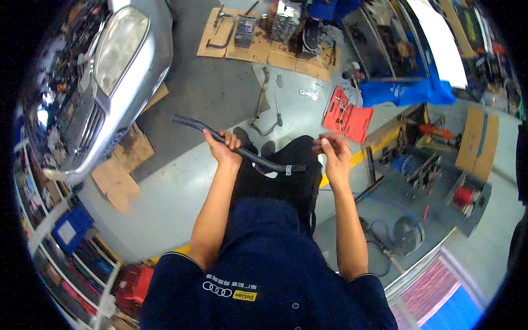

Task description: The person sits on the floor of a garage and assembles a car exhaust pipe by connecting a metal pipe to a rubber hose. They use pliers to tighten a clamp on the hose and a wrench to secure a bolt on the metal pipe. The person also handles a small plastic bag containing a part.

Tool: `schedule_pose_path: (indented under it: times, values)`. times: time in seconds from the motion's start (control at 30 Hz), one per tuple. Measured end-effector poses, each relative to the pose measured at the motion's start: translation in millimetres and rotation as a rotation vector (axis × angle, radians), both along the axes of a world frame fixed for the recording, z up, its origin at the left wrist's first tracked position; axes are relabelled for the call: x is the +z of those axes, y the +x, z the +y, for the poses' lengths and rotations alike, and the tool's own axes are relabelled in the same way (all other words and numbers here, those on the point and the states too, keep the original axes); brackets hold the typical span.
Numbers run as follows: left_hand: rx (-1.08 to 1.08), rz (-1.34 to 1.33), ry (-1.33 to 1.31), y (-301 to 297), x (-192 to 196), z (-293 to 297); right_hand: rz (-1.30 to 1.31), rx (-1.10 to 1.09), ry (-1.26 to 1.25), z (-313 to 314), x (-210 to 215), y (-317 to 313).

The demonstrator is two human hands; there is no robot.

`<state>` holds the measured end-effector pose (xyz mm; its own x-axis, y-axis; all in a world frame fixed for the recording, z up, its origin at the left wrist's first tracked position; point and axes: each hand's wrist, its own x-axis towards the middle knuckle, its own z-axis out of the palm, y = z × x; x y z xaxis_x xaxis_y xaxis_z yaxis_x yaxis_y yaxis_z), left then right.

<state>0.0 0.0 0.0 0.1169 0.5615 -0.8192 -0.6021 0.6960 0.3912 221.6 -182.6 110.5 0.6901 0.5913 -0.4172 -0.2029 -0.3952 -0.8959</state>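
Left hand (223,146) gripping black hose (242,149), right hand (333,151) apart, raised

Car workshop: silver car (118,60), red toolbox (347,116), floor tools

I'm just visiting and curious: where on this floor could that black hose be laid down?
Bare grey floor lies between the silver car and the person's legs. Cardboard sheets with parts crowd the far side; the red tray and tools crowd the right.
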Motion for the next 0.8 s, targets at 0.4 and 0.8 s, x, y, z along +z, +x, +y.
schedule_pose_path:
  times: [0.4, 0.8]
  values:
    - [0.272, -0.078, -0.191, 175, -107, -9, -0.182, 1.034, -0.162, 242, -202, 41]
    - [-1.238, 0.536, 0.368, 83, -537, -25, -0.428, 1.666, -0.280, 234, -646, 145]
